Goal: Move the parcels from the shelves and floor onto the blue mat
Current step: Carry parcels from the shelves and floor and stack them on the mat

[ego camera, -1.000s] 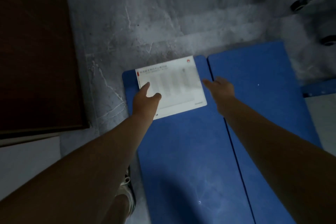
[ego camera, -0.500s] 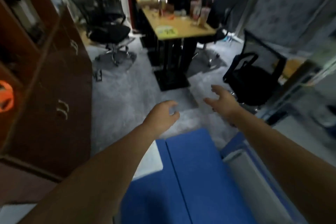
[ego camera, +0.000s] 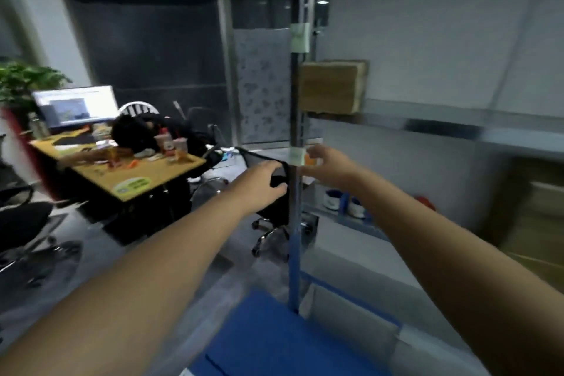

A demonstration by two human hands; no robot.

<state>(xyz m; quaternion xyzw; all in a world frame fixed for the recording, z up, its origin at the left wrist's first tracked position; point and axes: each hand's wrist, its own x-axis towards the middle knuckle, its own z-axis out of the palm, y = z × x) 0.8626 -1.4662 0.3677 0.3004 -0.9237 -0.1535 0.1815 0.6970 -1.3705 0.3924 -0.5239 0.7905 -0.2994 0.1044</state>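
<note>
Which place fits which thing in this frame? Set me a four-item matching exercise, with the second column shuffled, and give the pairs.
Things:
1. cardboard box
2. blue mat
3. monitor
4. left hand

Places:
A. on the floor, by the foot of the shelf post
B. on the desk, far left
C. on the upper shelf, right of the post
D. raised, holding nothing, just left of the post

Pairs: 1-C, 2-A, 3-B, 4-D.
</note>
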